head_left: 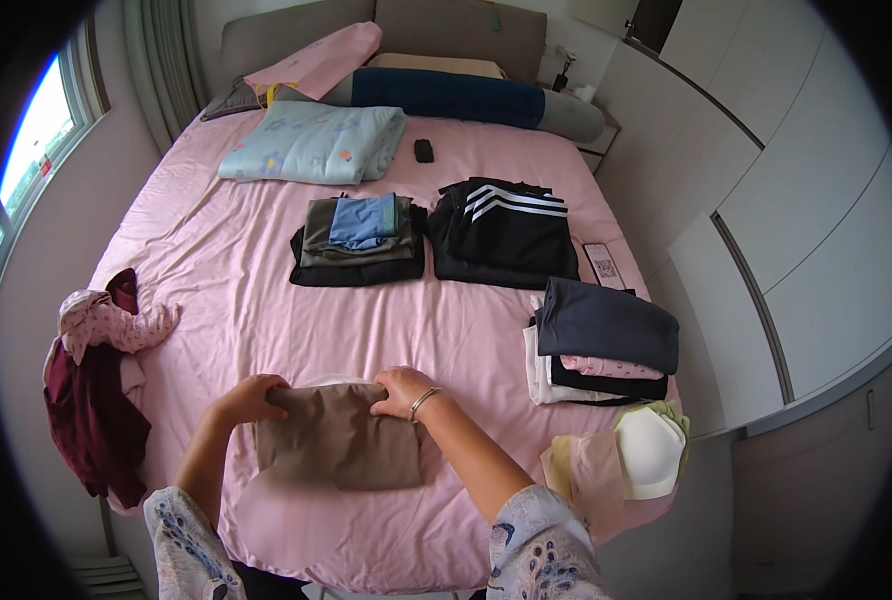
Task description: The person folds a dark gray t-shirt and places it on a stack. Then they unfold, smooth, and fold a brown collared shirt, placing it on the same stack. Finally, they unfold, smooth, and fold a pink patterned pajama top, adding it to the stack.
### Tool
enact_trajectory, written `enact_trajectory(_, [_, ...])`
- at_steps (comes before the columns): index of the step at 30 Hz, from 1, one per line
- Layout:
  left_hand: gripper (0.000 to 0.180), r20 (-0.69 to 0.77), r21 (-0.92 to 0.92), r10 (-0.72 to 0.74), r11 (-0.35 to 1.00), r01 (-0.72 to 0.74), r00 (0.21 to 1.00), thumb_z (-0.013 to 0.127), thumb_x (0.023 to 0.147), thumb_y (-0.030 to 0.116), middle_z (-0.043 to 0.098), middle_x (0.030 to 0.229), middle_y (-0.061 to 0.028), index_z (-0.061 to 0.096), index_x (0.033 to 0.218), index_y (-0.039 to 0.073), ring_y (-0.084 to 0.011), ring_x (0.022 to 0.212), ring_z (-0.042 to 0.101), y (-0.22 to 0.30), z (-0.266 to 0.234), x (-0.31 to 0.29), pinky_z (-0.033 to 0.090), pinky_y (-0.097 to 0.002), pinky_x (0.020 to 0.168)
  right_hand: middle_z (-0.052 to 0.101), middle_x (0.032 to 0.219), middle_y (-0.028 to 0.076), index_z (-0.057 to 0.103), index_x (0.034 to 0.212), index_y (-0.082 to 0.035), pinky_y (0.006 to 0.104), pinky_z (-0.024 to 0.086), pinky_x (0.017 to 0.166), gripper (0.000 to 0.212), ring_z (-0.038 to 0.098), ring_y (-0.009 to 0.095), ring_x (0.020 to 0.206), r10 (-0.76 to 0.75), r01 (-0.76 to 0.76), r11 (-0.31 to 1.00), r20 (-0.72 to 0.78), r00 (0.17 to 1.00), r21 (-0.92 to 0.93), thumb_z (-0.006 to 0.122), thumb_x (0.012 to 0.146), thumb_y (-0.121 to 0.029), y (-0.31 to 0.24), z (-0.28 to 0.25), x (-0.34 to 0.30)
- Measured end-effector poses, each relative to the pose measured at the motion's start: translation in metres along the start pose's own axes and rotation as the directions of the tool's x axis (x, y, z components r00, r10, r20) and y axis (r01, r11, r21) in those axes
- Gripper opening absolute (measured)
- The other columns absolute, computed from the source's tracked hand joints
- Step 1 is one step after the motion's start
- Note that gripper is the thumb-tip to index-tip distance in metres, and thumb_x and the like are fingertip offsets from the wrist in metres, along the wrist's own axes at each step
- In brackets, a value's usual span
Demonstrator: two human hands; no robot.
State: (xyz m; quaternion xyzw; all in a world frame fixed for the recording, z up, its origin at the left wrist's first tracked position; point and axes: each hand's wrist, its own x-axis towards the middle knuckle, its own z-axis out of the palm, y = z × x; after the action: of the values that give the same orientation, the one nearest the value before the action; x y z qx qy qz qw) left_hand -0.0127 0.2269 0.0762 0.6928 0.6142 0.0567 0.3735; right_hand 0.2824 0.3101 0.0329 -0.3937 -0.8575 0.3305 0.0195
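The left grip (pixel 251 400) is holding the far left corner of a folded brown cloth (pixel 341 440); the right grip (pixel 404 392) is holding its far edge, closer to the right corner, and a silver bangle (pixel 423 403) is sitting on that wrist; the brown cloth is lying flat on the near part of the pink bed (pixel 206 300), a bit left of the middle; on the left, dark red clothes (pixel 91 420) are lying in a messy heap, with a pink patterned cloth (pixel 96 320) resting on top; on the right, a dark grey cloth (pixel 606 325) is topping a folded pile; nearer, a white bra (pixel 651 455) is lying by the bed's right edge; farther away, a small blue cloth (pixel 364 220) is topping another pile, and striped black clothes (pixel 506 235) are lying just right of it; a light blue quilt (pixel 311 145) is lying folded at the far left.
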Motion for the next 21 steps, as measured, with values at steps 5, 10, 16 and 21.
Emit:
enact_trajectory(5, [0.033,0.058,0.142,-0.019,0.99,0.011,0.998,0.071,0.067,0.016,0.064,0.085,-0.0087,0.063,0.098,0.004,-0.0208,0.081,0.06,-0.007,0.0,0.0,0.047,-0.0306,0.076,0.064,0.088,0.013,0.062,0.092,-0.003,0.0337,0.047,0.079,0.04,0.06,0.027,0.088,-0.004,0.004,0.999,-0.013,1.0,-0.037,0.072,0.064,-0.03,0.003,-0.007,-0.007])
enact_trajectory(10, [0.033,0.147,-0.506,-0.18,0.831,0.23,0.973,0.069,0.069,0.012,0.064,0.086,-0.006,0.063,0.099,0.001,-0.0149,0.079,0.06,-0.027,-0.006,-0.021,0.048,-0.0265,0.071,0.062,0.082,0.003,0.061,0.09,-0.003,0.0238,0.045,0.07,0.028,0.055,0.01,0.078,-0.02,-0.101,0.805,0.196,0.98,0.585,0.073,0.068,-0.015,-0.001,-0.022,-0.013])
enact_trajectory(16, [0.022,0.041,-0.747,-0.413,0.592,0.302,0.91,0.066,0.07,0.009,0.063,0.076,-0.005,0.065,0.09,-0.002,-0.0135,0.067,0.059,-0.065,0.041,0.032,0.047,-0.0256,0.06,0.062,0.084,0.001,0.061,0.094,-0.003,0.022,0.045,0.065,0.032,0.056,0.011,0.072,0.405,-0.234,0.417,0.051,0.913,0.878,0.075,0.069,-0.017,0.062,0.044,0.011])
enact_trajectory(21, [0.016,-0.154,-0.876,-0.411,0.477,0.068,0.898,0.066,0.075,0.015,0.063,0.073,-0.0024,0.064,0.087,0.005,-0.0098,0.06,0.057,-0.081,0.057,0.024,0.043,-0.0246,0.049,0.063,0.093,0.005,0.061,0.094,-0.006,0.0301,0.047,0.075,0.043,0.059,0.016,0.084,0.652,-0.202,0.197,0.025,0.758,0.959,0.07,0.073,-0.043,0.056,0.075,0.026])
